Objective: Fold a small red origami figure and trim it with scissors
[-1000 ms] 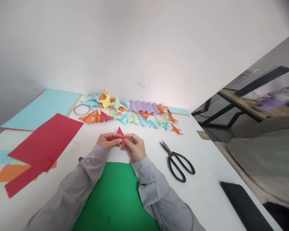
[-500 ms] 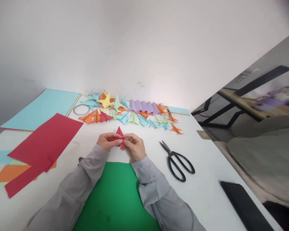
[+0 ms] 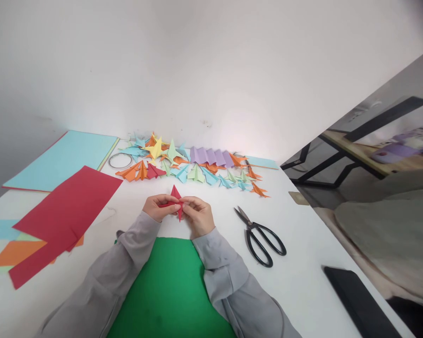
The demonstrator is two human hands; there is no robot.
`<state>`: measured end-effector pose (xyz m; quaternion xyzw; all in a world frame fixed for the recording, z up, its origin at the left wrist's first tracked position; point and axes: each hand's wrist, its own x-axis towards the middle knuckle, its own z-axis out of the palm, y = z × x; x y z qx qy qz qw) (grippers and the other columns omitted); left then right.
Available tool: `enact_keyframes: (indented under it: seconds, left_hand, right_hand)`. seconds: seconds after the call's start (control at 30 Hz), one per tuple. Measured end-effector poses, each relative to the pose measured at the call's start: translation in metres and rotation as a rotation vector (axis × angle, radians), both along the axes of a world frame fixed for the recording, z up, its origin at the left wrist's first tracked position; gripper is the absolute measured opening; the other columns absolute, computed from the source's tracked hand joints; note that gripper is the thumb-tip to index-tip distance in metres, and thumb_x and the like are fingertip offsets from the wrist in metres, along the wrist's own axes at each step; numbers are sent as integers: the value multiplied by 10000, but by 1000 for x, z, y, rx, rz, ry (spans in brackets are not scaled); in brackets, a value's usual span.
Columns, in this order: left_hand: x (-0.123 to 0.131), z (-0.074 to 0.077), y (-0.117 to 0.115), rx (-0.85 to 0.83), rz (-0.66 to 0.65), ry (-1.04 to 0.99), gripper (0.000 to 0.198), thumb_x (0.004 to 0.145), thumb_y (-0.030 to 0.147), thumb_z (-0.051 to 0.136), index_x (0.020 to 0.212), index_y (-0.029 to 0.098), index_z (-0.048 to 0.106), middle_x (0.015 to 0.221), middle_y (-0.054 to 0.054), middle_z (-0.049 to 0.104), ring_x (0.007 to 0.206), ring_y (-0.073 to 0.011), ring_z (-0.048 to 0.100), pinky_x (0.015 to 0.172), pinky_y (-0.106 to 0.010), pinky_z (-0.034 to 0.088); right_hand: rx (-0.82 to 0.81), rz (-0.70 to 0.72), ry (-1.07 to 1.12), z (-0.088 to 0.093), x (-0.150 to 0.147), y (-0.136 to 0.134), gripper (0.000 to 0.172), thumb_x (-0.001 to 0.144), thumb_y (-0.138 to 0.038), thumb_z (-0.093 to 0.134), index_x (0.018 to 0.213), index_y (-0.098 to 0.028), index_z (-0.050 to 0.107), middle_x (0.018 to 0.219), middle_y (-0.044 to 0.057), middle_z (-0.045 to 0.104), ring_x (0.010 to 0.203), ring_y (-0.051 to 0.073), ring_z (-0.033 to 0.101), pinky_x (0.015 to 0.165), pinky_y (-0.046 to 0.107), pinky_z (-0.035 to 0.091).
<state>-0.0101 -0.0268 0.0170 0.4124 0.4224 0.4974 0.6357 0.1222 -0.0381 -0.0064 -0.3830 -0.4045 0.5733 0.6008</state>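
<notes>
A small folded red paper piece with pointed tips is held between my two hands above the table. My left hand pinches its left side between thumb and fingers. On the other side, my right hand grips it with thumb and forefinger, the two thumbs close together near its middle. One tip points away from me and another hangs below the thumbs; the fingers cover part of the folds. Below my wrists lies a green sheet. Black-handled scissors rest to the right, blades slightly parted.
Several folded paper shapes and a pleated purple strip line the wall. Red paper lies at left over other coloured scraps, near light-blue sheets and a wire ring. A black flat object is at the right edge.
Hardly anything differs: both hands keep hold of the red paper in nearly the same place. The whole view has shifted very slightly.
</notes>
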Motion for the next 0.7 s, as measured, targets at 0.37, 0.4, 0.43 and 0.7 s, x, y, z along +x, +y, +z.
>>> enact_keyframes:
  seconds: [0.37, 0.4, 0.43, 0.7]
  left_hand:
    - [-2, -8, 5, -28, -59, -151, 309, 487, 267, 815, 717, 97, 698, 543, -49, 665, 490, -118, 599, 521, -243, 500]
    - [-2, -8, 5, -31, -52, -145, 312, 484, 265, 816, 718, 98, 697, 551, -50, 669, 494, -122, 603, 526, -250, 506]
    - [-2, -7, 4, -36, -44, -132, 316, 477, 263, 818, 718, 98, 695, 564, -51, 675, 499, -126, 607, 534, -257, 512]
    - [-2, -4, 3, -34, -34, -71, 336, 462, 249, 821, 736, 104, 693, 555, -22, 673, 472, -104, 596, 513, -223, 511]
  right_hand:
    - [-22, 14, 52, -1, -1, 0, 159, 647, -276, 714, 761, -169, 679, 497, -20, 640, 387, 91, 548, 383, 196, 445]
    - [-20, 16, 46, 0, -1, 0, 155, 643, -267, 715, 757, -170, 676, 494, -23, 638, 385, 92, 549, 384, 198, 447]
    - [-16, 19, 37, 0, 0, 0, 151, 636, -255, 715, 752, -170, 671, 491, -26, 636, 384, 95, 553, 386, 201, 450]
    - [-35, 0, -17, 6, -1, -1, 125, 614, -219, 694, 714, -170, 638, 463, -36, 626, 376, 102, 559, 393, 207, 452]
